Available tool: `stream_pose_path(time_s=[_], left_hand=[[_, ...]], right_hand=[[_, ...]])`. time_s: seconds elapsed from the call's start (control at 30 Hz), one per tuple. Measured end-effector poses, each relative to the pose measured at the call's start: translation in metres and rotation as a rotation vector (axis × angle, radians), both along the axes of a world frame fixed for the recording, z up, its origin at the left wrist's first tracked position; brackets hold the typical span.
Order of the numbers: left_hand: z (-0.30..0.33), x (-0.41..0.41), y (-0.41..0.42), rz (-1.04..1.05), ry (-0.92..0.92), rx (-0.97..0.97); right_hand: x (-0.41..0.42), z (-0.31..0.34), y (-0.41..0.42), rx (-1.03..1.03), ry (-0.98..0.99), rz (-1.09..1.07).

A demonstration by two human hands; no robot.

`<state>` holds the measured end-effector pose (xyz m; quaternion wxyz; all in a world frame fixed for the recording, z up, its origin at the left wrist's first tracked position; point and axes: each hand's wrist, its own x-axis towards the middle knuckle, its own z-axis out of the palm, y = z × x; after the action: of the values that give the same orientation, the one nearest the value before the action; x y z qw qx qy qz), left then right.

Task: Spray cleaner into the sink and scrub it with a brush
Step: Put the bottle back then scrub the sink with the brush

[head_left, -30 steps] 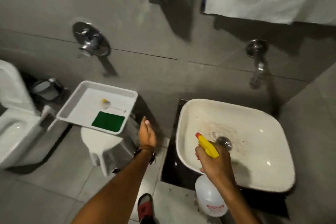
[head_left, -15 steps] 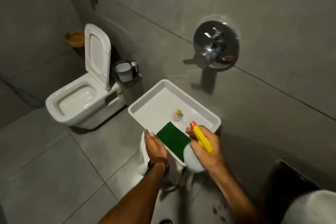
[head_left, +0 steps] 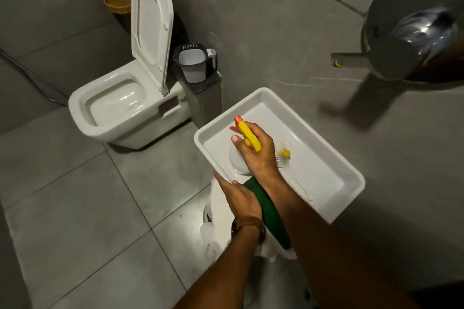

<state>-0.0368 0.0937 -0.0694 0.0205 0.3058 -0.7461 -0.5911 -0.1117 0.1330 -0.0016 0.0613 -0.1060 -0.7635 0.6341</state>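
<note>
My right hand (head_left: 258,155) grips the yellow head of the spray bottle (head_left: 247,134). The bottle's white body stands inside the white tray (head_left: 334,158). A white brush (head_left: 288,170) with a yellow end lies in the tray just right of that hand. A green scrub pad (head_left: 271,213) lies at the tray's near end, partly under my right forearm. My left hand (head_left: 238,195) rests with fingers apart against the tray's near left edge, touching the pad. The sink is out of view.
The tray sits on a white stool (head_left: 216,213). A white toilet (head_left: 120,108) with its lid up stands to the left, with a grey mug (head_left: 193,63) on a ledge beside it. A chrome wall tap (head_left: 411,40) juts out at the upper right. Grey floor tiles lie at the left.
My view swung left from the sink to the tray. My right hand carried the spray bottle over and set it down inside the tray. My left hand moved to the tray's edge.
</note>
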Motion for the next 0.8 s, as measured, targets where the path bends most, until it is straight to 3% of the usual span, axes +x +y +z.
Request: stream_pose_path(time_s=[0.13, 0.23, 0.33, 0.4, 0.5, 0.63, 0.8], left_hand=[[-0.003, 0.001, 0.001, 0.016, 0.015, -0.031], [-0.002, 0.001, 0.001, 0.017, 0.023, -0.033], [-0.002, 0.000, 0.001, 0.024, 0.042, -0.041], [-0.002, -0.001, 0.000, 0.020, 0.041, -0.036], [-0.004, 0.001, -0.001, -0.003, 0.034, -0.020], [-0.002, 0.004, -0.008, -0.034, 0.036, -0.008], [0.017, 0.026, -0.016, -0.092, 0.092, -0.066]], right_hand=[[-0.008, -0.005, 0.004, 0.066, -0.025, 0.093], [0.010, -0.008, 0.033, 0.285, -0.077, 0.156], [0.052, -0.019, 0.075, 0.621, -0.092, -0.119], [0.074, -0.024, 0.095, 0.837, -0.288, -0.242], [0.084, -0.035, 0.101, 1.070, -0.642, -0.043], [0.085, -0.036, 0.095, 1.151, -0.646, -0.014], [0.107, -0.005, 0.102, 0.965, -0.636, -0.081]])
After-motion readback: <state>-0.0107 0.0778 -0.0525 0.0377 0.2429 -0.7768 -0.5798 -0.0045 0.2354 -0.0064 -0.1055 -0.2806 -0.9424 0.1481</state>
